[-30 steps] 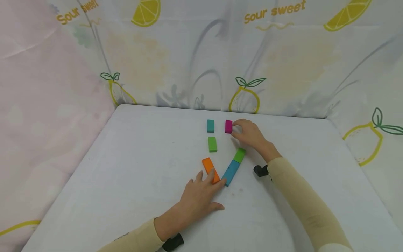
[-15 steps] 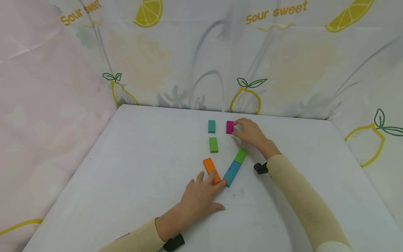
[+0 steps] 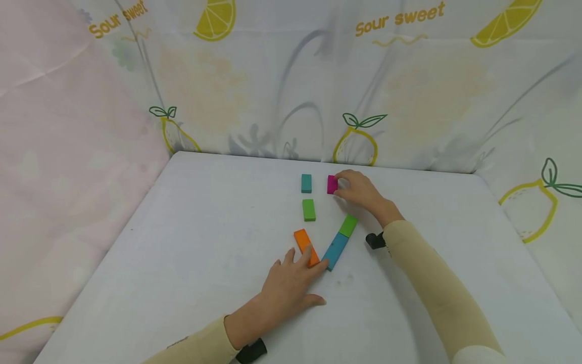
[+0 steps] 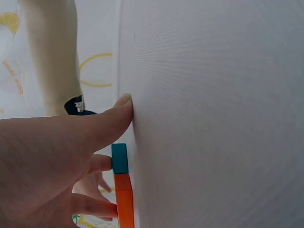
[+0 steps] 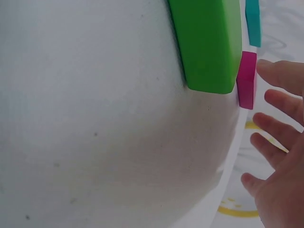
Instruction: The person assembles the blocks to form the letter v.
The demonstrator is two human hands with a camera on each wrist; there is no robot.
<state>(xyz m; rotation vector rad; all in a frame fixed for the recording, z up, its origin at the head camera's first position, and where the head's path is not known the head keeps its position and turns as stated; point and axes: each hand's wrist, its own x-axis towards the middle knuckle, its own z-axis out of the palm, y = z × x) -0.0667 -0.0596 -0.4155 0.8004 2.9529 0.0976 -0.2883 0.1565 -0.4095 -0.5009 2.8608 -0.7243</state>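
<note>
My left hand (image 3: pixel 288 288) lies spread low over the white table, one fingertip on the orange block (image 3: pixel 305 245) and another at the near end of the blue block (image 3: pixel 335 251). Those two blocks slant like a V. A green block (image 3: pixel 348 226) continues the blue one's line. My right hand (image 3: pixel 361 192) reaches the far side, its thumb and a fingertip at the right edge of the magenta block (image 3: pixel 332 184). The right wrist view shows its fingers (image 5: pixel 275 128) apart, not wrapped round the magenta block (image 5: pixel 246 80). In the left wrist view, fingers meet the blue block (image 4: pixel 119 159) and orange block (image 4: pixel 124 202).
A teal block (image 3: pixel 306 183) lies left of the magenta one, with another green block (image 3: pixel 309 210) nearer. The white tabletop (image 3: pixel 204 242) ends at a printed cloth backdrop (image 3: pixel 263 91). Black wrist devices (image 3: pixel 375 240) sit under both sleeves.
The head view has shifted slightly, so everything appears a little lower and to the right. Neither hand has visibly moved relative to the blocks.
</note>
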